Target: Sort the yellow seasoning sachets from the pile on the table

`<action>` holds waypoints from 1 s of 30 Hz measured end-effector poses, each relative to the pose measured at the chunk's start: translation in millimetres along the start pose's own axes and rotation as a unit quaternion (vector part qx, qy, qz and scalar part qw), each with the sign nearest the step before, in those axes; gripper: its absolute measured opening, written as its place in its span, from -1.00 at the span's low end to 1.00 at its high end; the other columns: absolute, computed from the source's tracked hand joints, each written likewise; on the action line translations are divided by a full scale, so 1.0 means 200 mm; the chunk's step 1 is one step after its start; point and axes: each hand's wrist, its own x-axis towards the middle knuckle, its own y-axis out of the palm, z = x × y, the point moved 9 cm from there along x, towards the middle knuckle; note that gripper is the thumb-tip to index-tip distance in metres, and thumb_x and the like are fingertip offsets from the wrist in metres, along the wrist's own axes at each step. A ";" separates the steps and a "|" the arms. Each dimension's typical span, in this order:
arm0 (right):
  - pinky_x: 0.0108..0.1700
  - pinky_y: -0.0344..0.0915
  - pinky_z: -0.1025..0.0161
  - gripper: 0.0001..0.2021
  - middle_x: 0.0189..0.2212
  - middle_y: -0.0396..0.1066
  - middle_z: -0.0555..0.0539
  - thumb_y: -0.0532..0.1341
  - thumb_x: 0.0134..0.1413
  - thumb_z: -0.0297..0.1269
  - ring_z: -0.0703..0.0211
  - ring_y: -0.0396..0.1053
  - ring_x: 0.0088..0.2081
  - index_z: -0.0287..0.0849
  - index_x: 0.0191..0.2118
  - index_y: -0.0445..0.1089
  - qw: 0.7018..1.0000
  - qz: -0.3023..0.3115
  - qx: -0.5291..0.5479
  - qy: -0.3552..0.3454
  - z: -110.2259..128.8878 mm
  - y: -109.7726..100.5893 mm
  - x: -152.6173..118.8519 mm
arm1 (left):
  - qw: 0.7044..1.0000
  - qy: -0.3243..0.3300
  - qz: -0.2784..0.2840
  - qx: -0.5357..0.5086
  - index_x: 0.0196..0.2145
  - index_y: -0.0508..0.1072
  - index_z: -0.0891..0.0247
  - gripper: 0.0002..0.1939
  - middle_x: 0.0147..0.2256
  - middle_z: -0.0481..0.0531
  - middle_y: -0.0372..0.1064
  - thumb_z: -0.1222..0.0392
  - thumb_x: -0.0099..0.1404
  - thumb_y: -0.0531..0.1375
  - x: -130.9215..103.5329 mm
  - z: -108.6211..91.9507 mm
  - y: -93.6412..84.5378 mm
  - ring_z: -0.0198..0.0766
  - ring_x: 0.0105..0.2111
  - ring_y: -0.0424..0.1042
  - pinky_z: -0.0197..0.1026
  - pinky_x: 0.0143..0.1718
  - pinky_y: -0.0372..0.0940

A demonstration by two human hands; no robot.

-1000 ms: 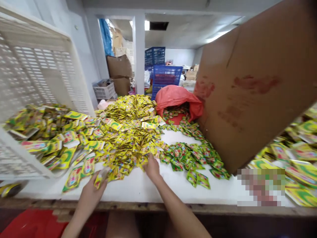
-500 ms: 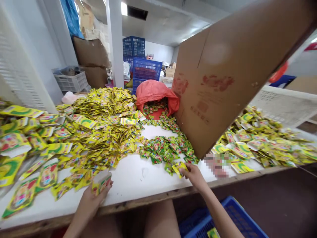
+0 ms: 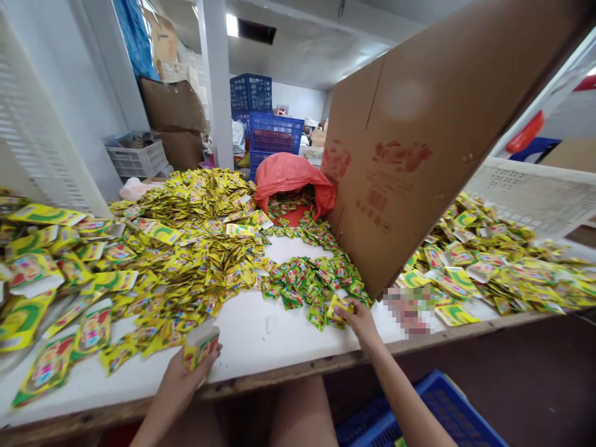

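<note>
In my left hand (image 3: 184,375) is a small yellow, green and red printed carton (image 3: 200,352), its white flap standing up. That hand is closed round it over the table's front edge. The fingers of my right hand (image 3: 362,324) pinch a small yellow sachet (image 3: 339,305) just above the table. Beneath and beside it lie green sachets (image 3: 298,282) in a loose heap, which reaches back to the mouth of a red sack (image 3: 291,171). To the left spreads a big pile of yellow sachets (image 3: 200,248), with larger printed cartons (image 3: 44,366) lying nearer me.
A tall cardboard sheet or box side (image 3: 395,161) leans over the table at right. Beyond it are more yellow packets (image 3: 503,261) and a white crate (image 3: 535,192). Blue crates (image 3: 277,133) stand behind; a blue basket (image 3: 447,410) is below the white tabletop (image 3: 261,338).
My left hand has moved slightly right with the carton. My right hand has shifted slightly up, still pinching the yellow sachet by the green heap.
</note>
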 end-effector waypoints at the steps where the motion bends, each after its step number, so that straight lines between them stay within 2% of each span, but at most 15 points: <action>1: -0.38 0.29 0.21 -0.66 -0.45 0.41 -0.06 0.17 -0.18 -0.04 0.06 0.38 -0.39 -0.21 -0.33 0.29 1.000 0.003 -0.026 -0.001 -0.01 0.02 0.01 | 1.000 0.003 0.007 0.000 -0.31 0.43 0.34 -0.51 -0.32 0.17 0.51 -0.12 -0.08 0.24 0.00 -0.01 0.02 -0.01 -0.25 0.46 -0.02 -0.14 0.32; 4: -0.27 0.24 0.17 -0.76 -0.44 0.40 -0.09 0.25 -0.27 -0.17 -0.01 0.36 -0.30 -0.20 -0.42 0.35 0.994 0.004 -0.107 -0.004 -0.02 0.03 0.05 | 0.999 0.011 0.029 -0.008 -0.29 0.43 0.33 -0.55 -0.31 0.16 0.51 -0.09 -0.05 0.23 0.00 -0.04 0.08 -0.03 -0.25 0.46 -0.04 -0.15 0.32; 6: -0.19 0.19 0.17 -0.77 -0.36 0.41 -0.11 0.28 -0.31 -0.28 -0.03 0.33 -0.20 -0.18 -0.39 0.37 0.987 0.007 -0.158 -0.004 -0.01 0.03 0.07 | 0.999 0.012 0.037 -0.021 -0.27 0.42 0.33 -0.55 -0.30 0.16 0.50 -0.06 -0.03 0.23 0.01 -0.04 0.11 -0.03 -0.25 0.46 -0.05 -0.16 0.33; 9: -0.17 0.16 0.19 -0.75 -0.33 0.41 -0.11 0.28 -0.31 -0.36 0.00 0.33 -0.20 -0.16 -0.35 0.38 0.976 0.032 -0.214 0.006 0.00 0.04 0.10 | 0.998 0.012 0.044 -0.031 -0.29 0.42 0.33 -0.58 -0.31 0.17 0.50 -0.04 -0.03 0.23 0.01 -0.05 0.15 -0.03 -0.26 0.46 -0.05 -0.17 0.32; 14: -0.18 0.15 0.11 -0.84 -0.35 0.41 -0.19 0.29 -0.31 -0.35 -0.13 0.30 -0.16 -0.22 -0.46 0.37 0.961 0.045 -0.273 0.025 0.01 0.02 0.10 | 0.997 0.005 0.060 -0.055 -0.31 0.42 0.35 -0.60 -0.32 0.19 0.49 -0.02 -0.03 0.24 0.00 -0.07 0.22 -0.06 -0.26 0.45 -0.10 -0.19 0.31; 17: -0.23 0.20 0.18 -0.85 -0.38 0.41 -0.16 0.22 -0.19 -0.34 -0.02 0.34 -0.22 -0.23 -0.38 0.34 0.962 0.061 -0.266 0.005 0.05 0.03 0.04 | 0.994 0.000 0.067 -0.089 -0.32 0.42 0.36 -0.60 -0.35 0.17 0.49 0.00 -0.05 0.26 -0.02 -0.09 0.26 -0.09 -0.30 0.44 -0.16 -0.24 0.31; 19: -0.30 0.25 0.25 -0.80 -0.40 0.41 -0.11 0.16 -0.07 -0.27 0.08 0.37 -0.31 -0.24 -0.28 0.30 0.973 0.078 -0.216 -0.022 0.13 0.06 -0.03 | 0.990 -0.009 0.086 -0.115 -0.36 0.42 0.37 -0.63 -0.41 0.15 0.48 0.02 -0.05 0.27 -0.03 -0.09 0.30 -0.15 -0.36 0.44 -0.20 -0.31 0.31; 22: -0.38 0.29 0.28 -0.67 -0.37 0.39 -0.09 0.12 0.00 -0.10 0.15 0.36 -0.38 -0.23 -0.18 0.25 0.992 0.106 -0.002 -0.065 0.36 0.17 -0.17 | 0.980 -0.042 0.116 -0.153 -0.41 0.41 0.40 -0.66 -0.51 0.09 0.44 0.06 -0.08 0.30 -0.03 -0.09 0.38 -0.25 -0.50 0.40 -0.27 -0.45 0.27; 25: -0.39 0.29 0.30 -0.66 -0.40 0.39 -0.07 0.16 -0.03 -0.06 0.16 0.33 -0.40 -0.21 -0.21 0.26 0.969 0.130 0.194 -0.082 0.63 0.38 -0.30 | 0.965 -0.078 0.149 -0.199 -0.41 0.41 0.41 -0.64 -0.56 0.04 0.41 0.09 -0.12 0.32 -0.01 -0.09 0.47 -0.30 -0.58 0.36 -0.28 -0.52 0.24; 28: -0.37 0.30 0.29 -0.70 -0.38 0.39 -0.07 0.13 0.01 -0.06 0.16 0.33 -0.38 -0.18 -0.22 0.26 0.952 0.120 0.264 -0.095 0.83 0.60 -0.39 | 0.954 -0.091 0.186 -0.216 -0.41 0.42 0.42 -0.65 -0.58 0.01 0.39 0.12 -0.13 0.32 -0.01 -0.11 0.54 -0.31 -0.60 0.34 -0.26 -0.51 0.24; 30: -0.29 0.30 0.25 -0.71 -0.32 0.38 -0.08 0.10 0.04 -0.09 0.13 0.33 -0.32 -0.16 -0.17 0.24 0.954 0.102 0.259 -0.112 0.89 0.71 -0.41 | 0.953 -0.079 0.193 -0.219 -0.42 0.43 0.42 -0.67 -0.60 -0.01 0.38 0.15 -0.15 0.33 0.00 -0.12 0.55 -0.31 -0.61 0.33 -0.26 -0.50 0.24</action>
